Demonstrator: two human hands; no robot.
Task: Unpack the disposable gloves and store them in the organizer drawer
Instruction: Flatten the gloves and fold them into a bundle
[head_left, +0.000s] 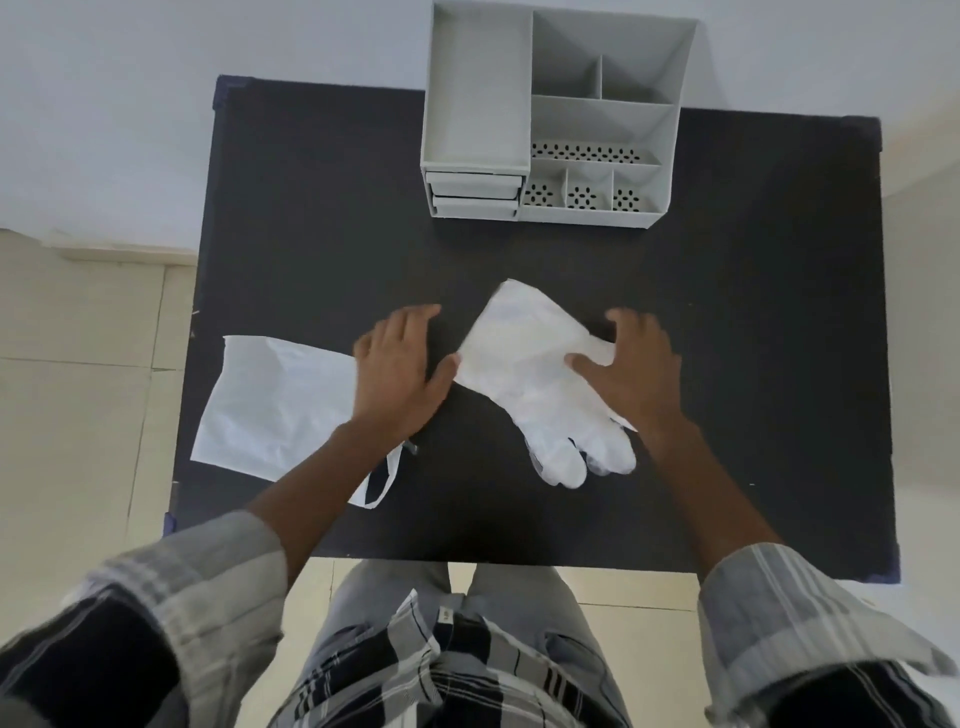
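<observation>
A stack of translucent white disposable gloves (524, 364) lies flat in the middle of the black table (753, 338), fingers pointing toward me. My right hand (634, 369) rests palm down on the gloves' right edge, thumb pressing the plastic. My left hand (402, 364) lies flat with fingers spread, its thumb touching the gloves' left edge. The white packaging bag (270, 400) lies flat at the left, partly under my left wrist. The grey organizer (550, 119) stands at the table's far edge, with two shut drawers (475, 195) at its lower left.
The organizer has a long open tray on top left and several open compartments on the right, some with perforated floors. Tiled floor surrounds the table. My lap and checked shirt are at the near edge.
</observation>
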